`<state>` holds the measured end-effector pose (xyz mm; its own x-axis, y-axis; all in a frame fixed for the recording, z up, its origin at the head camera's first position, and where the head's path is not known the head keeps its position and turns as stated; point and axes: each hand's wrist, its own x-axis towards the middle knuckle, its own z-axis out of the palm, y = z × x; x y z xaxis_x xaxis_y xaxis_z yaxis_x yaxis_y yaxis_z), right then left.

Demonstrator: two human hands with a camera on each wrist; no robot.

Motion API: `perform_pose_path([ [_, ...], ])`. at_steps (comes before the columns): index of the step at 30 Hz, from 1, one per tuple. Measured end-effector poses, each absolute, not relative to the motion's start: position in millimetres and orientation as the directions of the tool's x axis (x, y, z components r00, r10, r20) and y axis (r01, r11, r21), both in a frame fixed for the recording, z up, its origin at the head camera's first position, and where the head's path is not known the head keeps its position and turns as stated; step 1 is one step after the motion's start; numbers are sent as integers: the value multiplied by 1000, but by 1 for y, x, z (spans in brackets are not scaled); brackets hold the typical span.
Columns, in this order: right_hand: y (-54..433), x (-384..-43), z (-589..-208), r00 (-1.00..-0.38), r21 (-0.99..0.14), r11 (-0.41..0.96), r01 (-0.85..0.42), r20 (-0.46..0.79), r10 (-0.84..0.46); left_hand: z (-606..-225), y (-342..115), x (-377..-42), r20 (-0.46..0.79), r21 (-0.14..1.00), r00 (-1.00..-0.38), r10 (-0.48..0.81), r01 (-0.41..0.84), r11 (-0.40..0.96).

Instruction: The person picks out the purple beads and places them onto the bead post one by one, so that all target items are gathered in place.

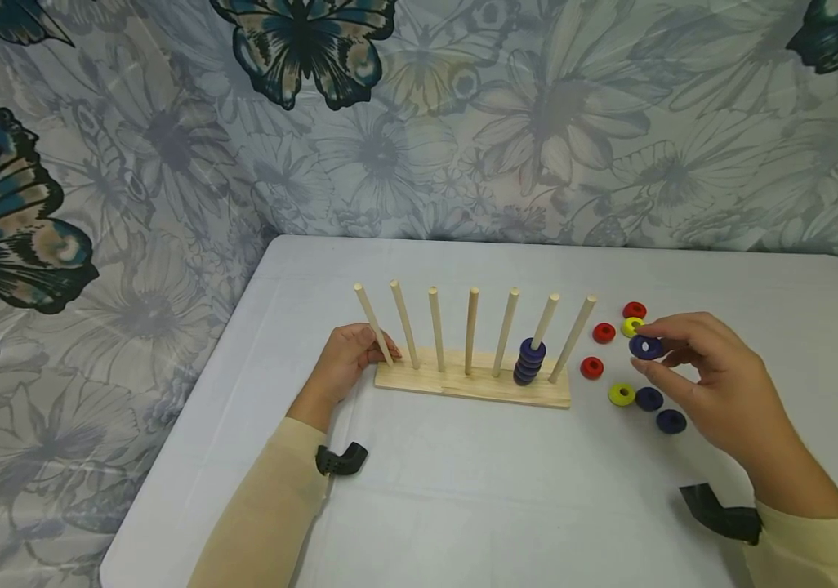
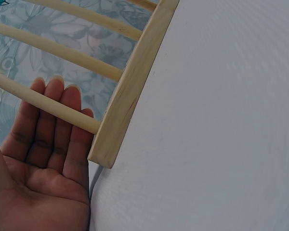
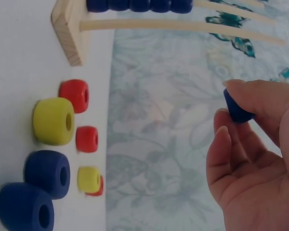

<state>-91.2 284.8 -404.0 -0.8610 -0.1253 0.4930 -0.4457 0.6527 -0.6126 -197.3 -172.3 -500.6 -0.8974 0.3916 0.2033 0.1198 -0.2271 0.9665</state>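
Observation:
A wooden stand with several upright pegs is on the table. One peg near its right end carries a stack of dark blue beads. At the stand's left end is my left hand; the left wrist view shows its fingers nearly straight, reaching behind the end peg. My right hand pinches a blue bead between thumb and fingertips, above the loose beads to the right of the stand. In the right wrist view this bead is raised, partly covered by the thumb.
Loose beads lie right of the stand: red ones such as the red bead, a yellow bead and two blue ones, the nearer blue bead lowest. Butterfly-patterned cloth hangs behind the white table.

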Motion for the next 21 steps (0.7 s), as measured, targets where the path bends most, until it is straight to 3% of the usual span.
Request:
perform_pose_path([
  [12, 272, -83, -390, -840, -599, 641, -480, 525, -138, -501, -173, -197, 197, 969, -899, 391, 118, -217],
  [21, 267, -86, -384, -764, -592, 527, -610, 616, -192, -500, -173, -197, 188, 971, -902, 388, 113, -208],
])
